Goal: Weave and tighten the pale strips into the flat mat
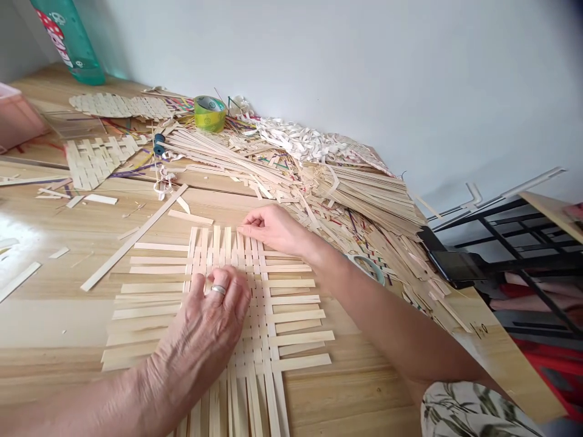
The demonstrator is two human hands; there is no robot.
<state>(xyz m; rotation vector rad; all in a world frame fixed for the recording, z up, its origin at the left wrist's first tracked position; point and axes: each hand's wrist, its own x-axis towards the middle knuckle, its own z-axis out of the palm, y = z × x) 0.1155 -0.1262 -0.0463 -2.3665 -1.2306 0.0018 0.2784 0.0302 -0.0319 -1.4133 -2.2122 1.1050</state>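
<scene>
A flat mat of woven pale bamboo strips (228,303) lies on the wooden table (54,328), its loose strip ends sticking out on all sides. My left hand (204,321), with a ring on one finger, rests spread on the weave and holds nothing visible. My right hand (271,229) lies at the far edge of the mat, its fingertips on the upright strip ends. Its loosely curled fingers show nothing held. A long loose strip (134,238) lies apart to the left of the mat. Part of the weave is hidden under my left hand.
A large heap of bamboo strips and offcuts (296,182) covers the table's far side, beside a roll of tape (210,113) and a green bottle (70,42). Woven pieces (95,161) lie far left. A black metal rack (514,243) stands beyond the right edge.
</scene>
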